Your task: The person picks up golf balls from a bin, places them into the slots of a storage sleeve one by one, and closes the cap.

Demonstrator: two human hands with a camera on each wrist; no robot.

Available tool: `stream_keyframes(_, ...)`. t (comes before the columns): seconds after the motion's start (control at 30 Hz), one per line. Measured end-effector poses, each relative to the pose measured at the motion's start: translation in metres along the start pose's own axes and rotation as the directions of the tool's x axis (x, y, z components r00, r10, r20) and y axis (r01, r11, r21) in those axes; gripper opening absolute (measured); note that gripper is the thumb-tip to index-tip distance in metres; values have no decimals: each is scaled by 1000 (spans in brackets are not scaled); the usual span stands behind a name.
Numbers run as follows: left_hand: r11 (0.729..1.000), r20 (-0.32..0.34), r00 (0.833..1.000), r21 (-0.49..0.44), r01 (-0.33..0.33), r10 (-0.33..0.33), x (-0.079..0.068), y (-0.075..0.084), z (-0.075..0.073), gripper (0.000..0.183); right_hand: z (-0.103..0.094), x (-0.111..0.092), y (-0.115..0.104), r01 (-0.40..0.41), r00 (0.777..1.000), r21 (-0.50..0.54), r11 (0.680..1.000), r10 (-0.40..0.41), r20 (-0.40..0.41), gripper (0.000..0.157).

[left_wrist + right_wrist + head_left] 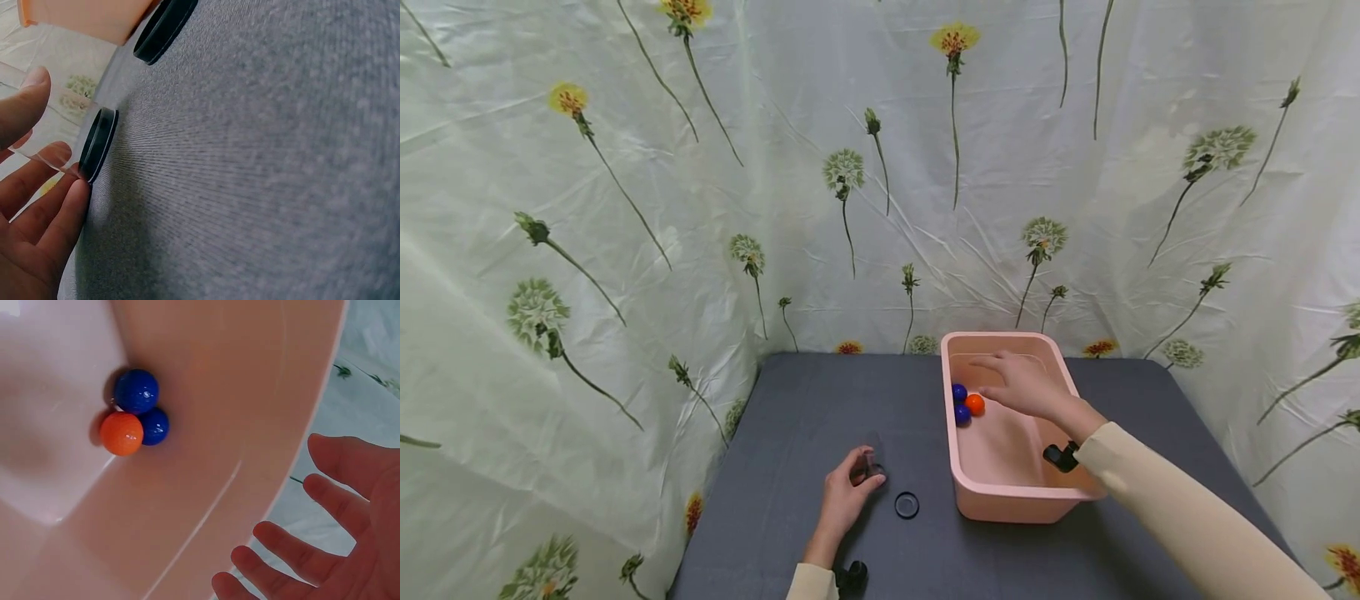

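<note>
Left hand gripping, thumb and fingers curved, right hand held out, fingers loosely spread

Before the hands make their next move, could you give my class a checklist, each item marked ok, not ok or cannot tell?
1. Left hand steadying the clear, plastic-looking tube: ok, thumb and fingers are round it.
2. Tube fully seated in the round black cap at its lower end: cannot tell.
3. Second round black cap fitted: not ok, it lies apart on the dark grey table.
4. Two shiny blue balls and one orange ball inside the pink rectangular bin: ok, clustered by its wall.
5. Right hand holding a ball: not ok, its fingers are spread, apart from all three.
</note>
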State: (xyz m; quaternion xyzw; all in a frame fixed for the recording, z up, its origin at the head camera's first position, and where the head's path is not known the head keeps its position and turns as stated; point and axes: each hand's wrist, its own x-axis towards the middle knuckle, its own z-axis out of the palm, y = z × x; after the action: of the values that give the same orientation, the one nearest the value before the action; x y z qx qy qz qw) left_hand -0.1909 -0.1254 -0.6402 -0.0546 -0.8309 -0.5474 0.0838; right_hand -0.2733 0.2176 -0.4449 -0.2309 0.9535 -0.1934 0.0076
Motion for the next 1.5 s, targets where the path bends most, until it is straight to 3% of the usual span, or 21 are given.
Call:
stream_keyframes(0.3, 1000, -3, 1000, 19, -15, 15, 4, 0, -4, 46, 22, 30, 13, 77, 993, 48, 996, -81, 87, 45)
stream_keyframes(0.47, 1000, 4, 1000, 21, -22, 22, 6, 0, -4, 46, 37, 41, 26, 59, 989, 102, 993, -72, 127, 45)
stream_keyframes(0.6, 1000, 21, 1000, 21, 4, -4, 4, -2, -3, 47, 49, 47, 35, 63, 986, 77, 995, -74, 149, 43)
stream_keyframes(0.77, 999, 35, 999, 20, 28, -29, 1, -4, -5, 48, 59, 53, 41, 26, 982, 63, 998, -38, 188, 43)
stream_keyframes(1.0, 999, 36, 999, 27, 30, -31, 2, -7, -4, 48, 64, 57, 54, -18, 974, 147, 989, -16, 224, 41)
stream_keyframes(1.33, 999, 55, 998, 24, 31, -32, 2, -5, -3, 46, 73, 59, 63, -94, 957, 130, 987, 53, 286, 32)
stream_keyframes(1.5, 999, 60, 998, 45, 28, -31, 3, -3, -4, 45, 79, 61, 65, -111, 953, 68, 991, 87, 291, 27)
